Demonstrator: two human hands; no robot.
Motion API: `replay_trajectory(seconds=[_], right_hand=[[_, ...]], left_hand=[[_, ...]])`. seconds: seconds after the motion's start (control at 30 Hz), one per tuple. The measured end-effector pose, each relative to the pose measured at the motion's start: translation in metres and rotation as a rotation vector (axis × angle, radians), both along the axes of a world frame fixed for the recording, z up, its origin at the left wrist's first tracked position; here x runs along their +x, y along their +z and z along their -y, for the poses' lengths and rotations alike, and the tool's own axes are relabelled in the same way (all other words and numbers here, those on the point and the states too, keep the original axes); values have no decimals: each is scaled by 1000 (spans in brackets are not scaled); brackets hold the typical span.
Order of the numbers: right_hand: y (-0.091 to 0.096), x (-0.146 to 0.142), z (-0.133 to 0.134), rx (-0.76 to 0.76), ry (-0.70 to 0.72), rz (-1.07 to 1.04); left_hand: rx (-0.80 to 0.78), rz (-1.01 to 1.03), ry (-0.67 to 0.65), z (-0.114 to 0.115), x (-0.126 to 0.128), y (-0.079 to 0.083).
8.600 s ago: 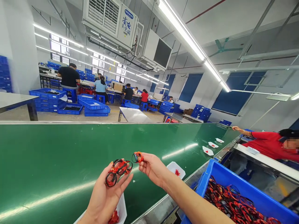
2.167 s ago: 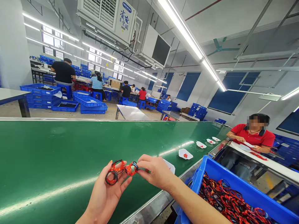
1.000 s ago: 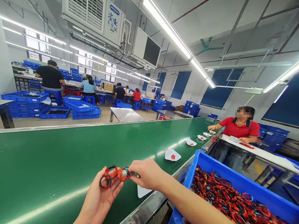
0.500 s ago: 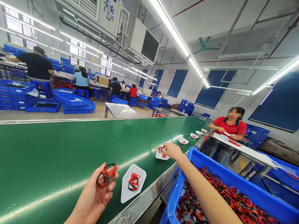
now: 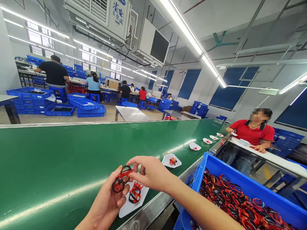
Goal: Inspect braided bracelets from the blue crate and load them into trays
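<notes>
My left hand [image 5: 107, 195], palm up over the green belt, holds red and black looped pieces [image 5: 118, 184] between thumb and fingers. They look like open plastic rings; how many there are I cannot tell. From the right, my right hand [image 5: 150, 172] meets them, thumb and forefinger closed at the edge of the upper loop. Partly under my hands lies a white tray [image 5: 127, 209] with a red and black looped piece [image 5: 135, 195] on it. Farther along, another white tray [image 5: 177, 163] carries a similar red and black piece [image 5: 172, 161].
The green conveyor belt [image 5: 59, 153] runs across in front of me. More white trays [image 5: 195, 146] with red bits line its near side. A blue bin [image 5: 203, 164] full of red and black loops stands at my right. Beyond it, a co-worker [image 5: 254, 131] sits at a narrow table.
My right hand has come back from the second tray to the pieces in my left hand, leaving a looped piece there. The view has turned slightly left.
</notes>
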State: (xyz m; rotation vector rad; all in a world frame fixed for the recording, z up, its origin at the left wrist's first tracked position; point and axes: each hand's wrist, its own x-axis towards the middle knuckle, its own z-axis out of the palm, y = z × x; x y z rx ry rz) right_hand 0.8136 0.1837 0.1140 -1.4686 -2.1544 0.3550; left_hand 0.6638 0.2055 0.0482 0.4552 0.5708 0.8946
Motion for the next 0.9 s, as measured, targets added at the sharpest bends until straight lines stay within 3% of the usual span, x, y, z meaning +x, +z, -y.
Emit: replay_trajectory(seconds=[0.17, 0.37, 0.5, 0.73, 0.9], right_hand=[[-7, 1, 1, -59, -27, -182], [-14, 5, -7, -387, -61, -614], [-17, 7, -10, -465, -67, -801], [-14, 6, -9, -512, -89, -873], [-18, 5, -9, -465, -94, -760]], left_hand=[[2, -2, -24, 0, 0, -4], [77, -32, 23, 1, -2, -2], [120, -47, 7, 2, -3, -2], [129, -132, 13, 3, -4, 1], [266, -282, 136, 4, -1, 3]])
